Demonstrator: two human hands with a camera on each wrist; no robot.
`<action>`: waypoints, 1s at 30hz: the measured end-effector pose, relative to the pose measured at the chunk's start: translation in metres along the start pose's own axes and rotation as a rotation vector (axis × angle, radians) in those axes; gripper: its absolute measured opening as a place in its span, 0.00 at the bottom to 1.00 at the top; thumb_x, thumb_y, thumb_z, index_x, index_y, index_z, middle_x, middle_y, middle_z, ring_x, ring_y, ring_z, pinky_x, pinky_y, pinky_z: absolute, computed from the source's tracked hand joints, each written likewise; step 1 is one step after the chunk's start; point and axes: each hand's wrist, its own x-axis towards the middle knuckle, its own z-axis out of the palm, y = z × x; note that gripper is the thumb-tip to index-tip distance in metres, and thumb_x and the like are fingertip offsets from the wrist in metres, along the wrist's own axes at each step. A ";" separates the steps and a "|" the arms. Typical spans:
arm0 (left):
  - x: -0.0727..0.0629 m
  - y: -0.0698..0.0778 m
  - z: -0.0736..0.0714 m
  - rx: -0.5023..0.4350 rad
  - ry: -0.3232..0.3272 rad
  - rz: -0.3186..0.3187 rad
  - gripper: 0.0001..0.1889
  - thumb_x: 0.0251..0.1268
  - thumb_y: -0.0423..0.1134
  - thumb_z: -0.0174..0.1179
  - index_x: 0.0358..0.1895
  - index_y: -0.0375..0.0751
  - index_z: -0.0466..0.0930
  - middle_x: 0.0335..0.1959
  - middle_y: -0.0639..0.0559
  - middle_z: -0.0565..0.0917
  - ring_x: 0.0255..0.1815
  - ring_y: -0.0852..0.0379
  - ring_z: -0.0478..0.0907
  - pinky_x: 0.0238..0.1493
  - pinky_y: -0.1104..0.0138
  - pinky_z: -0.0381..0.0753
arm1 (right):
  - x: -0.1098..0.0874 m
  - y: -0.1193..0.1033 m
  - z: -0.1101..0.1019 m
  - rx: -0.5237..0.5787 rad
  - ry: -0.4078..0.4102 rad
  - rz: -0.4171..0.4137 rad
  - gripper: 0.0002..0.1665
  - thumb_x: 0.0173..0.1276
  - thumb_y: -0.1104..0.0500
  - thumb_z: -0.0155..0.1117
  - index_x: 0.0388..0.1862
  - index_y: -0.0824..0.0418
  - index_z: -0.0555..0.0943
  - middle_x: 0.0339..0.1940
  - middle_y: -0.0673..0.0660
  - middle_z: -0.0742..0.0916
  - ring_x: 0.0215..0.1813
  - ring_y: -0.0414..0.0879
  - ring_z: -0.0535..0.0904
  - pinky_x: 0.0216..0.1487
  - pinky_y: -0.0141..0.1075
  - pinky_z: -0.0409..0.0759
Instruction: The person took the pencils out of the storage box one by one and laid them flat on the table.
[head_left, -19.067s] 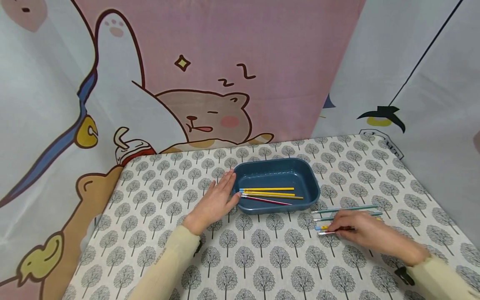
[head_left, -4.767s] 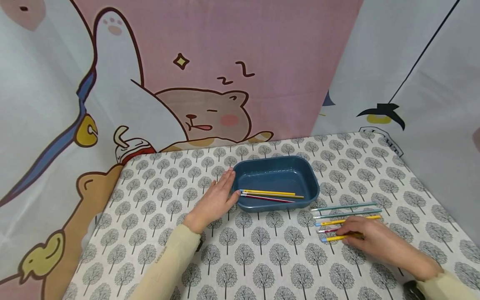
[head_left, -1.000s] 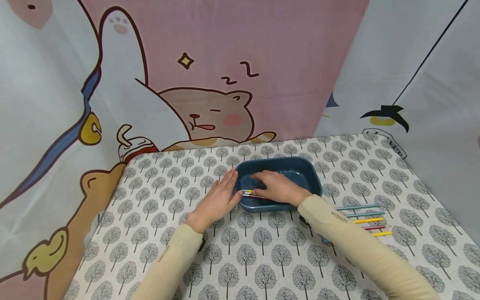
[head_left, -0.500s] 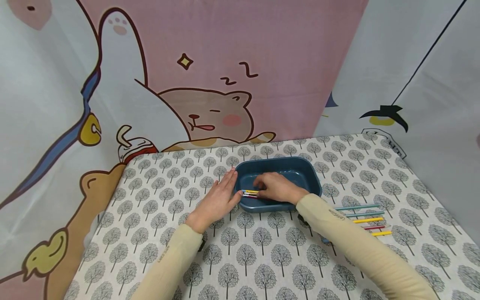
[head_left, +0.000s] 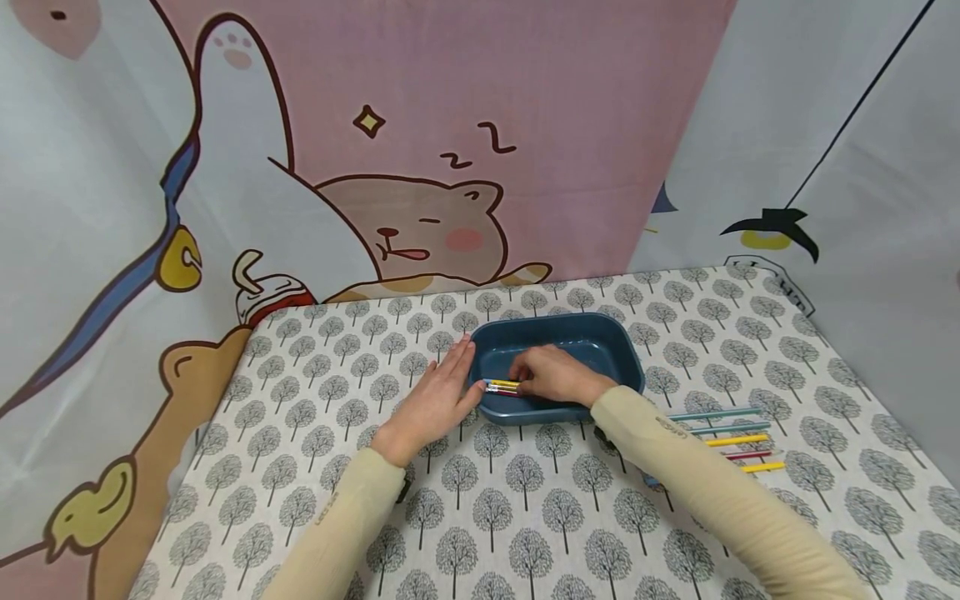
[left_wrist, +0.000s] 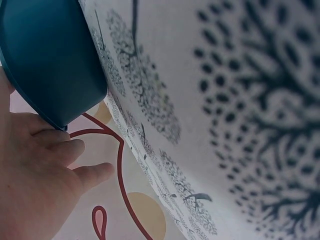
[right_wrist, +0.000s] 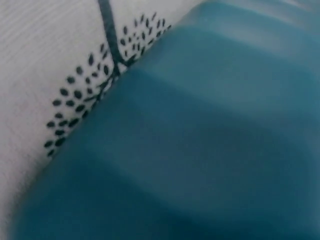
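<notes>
A dark blue rectangular tub (head_left: 558,319) stands on the tree-print cloth, with several pencils (head_left: 501,387) lying along its near side. My right hand (head_left: 558,375) reaches into it, thumb and fingertips curled and pinching at the pencils; the hand covers their right-hand parts. Against the tub's left end rests my left hand (head_left: 431,408), fingers straight along the rim. The left wrist view has the left hand (left_wrist: 40,175) right at the edge of the tub (left_wrist: 55,60). Only the blurred tub wall (right_wrist: 200,125) and cloth fill the right wrist view; no fingers show there.
Right of the tub, a row of pencils lies on the cloth: teal ones (head_left: 720,414), a yellow pencil (head_left: 738,440), a dark red pencil (head_left: 753,456) and another yellow pencil (head_left: 763,467). My right forearm (head_left: 712,475) crosses over their left ends. A printed curtain (head_left: 585,142) hangs behind.
Several seconds ago my right hand was at the row on the cloth; now it is in the tub. Over the last second its fingers have drawn together on the pencils. The left hand stays.
</notes>
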 end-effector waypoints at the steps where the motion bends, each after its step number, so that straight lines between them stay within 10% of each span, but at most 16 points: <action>1: 0.000 0.000 0.000 0.000 -0.002 -0.002 0.37 0.84 0.56 0.41 0.83 0.33 0.51 0.85 0.41 0.50 0.83 0.41 0.52 0.77 0.40 0.58 | 0.000 0.000 0.000 0.001 -0.006 0.001 0.09 0.68 0.65 0.73 0.46 0.61 0.90 0.35 0.49 0.89 0.37 0.40 0.82 0.44 0.40 0.83; 30: 0.001 0.000 0.001 -0.025 -0.003 -0.009 0.38 0.84 0.57 0.41 0.82 0.32 0.52 0.85 0.43 0.48 0.84 0.44 0.50 0.77 0.41 0.59 | 0.000 -0.001 0.002 0.019 -0.007 -0.008 0.05 0.70 0.67 0.69 0.40 0.58 0.88 0.35 0.48 0.88 0.36 0.38 0.81 0.44 0.39 0.82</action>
